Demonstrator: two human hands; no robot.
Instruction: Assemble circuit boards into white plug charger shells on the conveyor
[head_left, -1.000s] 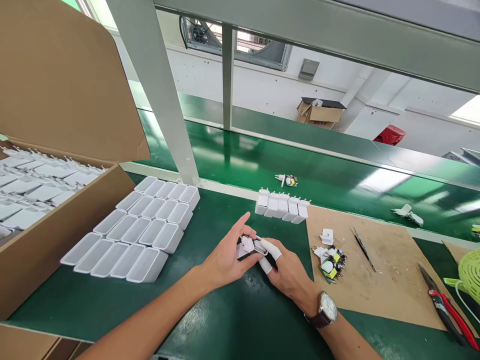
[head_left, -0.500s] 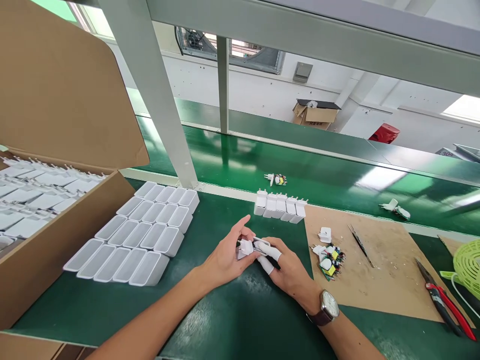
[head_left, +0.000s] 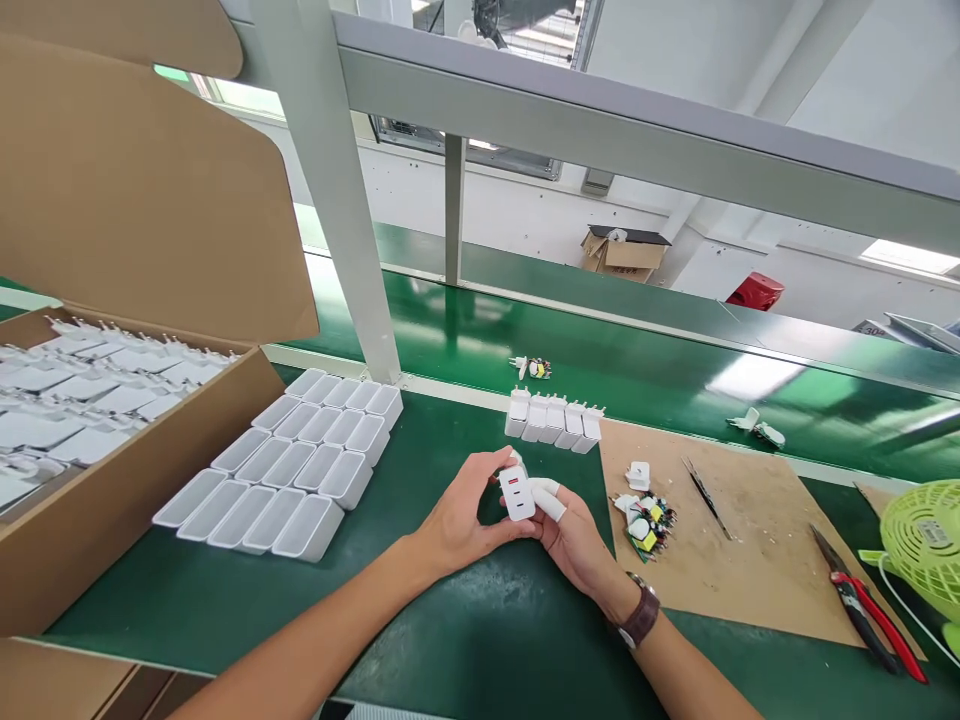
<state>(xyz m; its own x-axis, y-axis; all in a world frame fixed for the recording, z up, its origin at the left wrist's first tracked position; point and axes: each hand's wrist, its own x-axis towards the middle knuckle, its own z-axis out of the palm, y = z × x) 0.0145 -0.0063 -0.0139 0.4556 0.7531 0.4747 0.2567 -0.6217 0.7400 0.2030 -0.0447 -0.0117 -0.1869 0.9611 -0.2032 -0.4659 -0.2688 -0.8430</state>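
Between my two hands is a white charger (head_left: pixel 517 494), its face with one red port and two dark slots turned toward me. My left hand (head_left: pixel 471 510) grips it from the left, fingers at its top and thumb along its bottom. My right hand (head_left: pixel 577 535), with white covers on some fingers and a watch at the wrist, holds its right side. Just beyond stands a row of several white chargers (head_left: pixel 553 421) with pins up. Rows of open white charger housings (head_left: pixel 281 462) lie to the left.
On the left a cardboard box (head_left: pixel 161 455) holds many white plug parts. A brown board (head_left: pixel 757 560) at the right carries circuit boards (head_left: pixel 646 525), tweezers (head_left: pixel 707 497) and red-handled pliers (head_left: pixel 870 605). A green fan (head_left: pixel 926 540) stands at the right edge. A metal post (head_left: pixel 330 200) rises behind the housings.
The charger has been turned so its port face now shows toward me, and my fingers have shifted around it. The camera view has tilted slightly.
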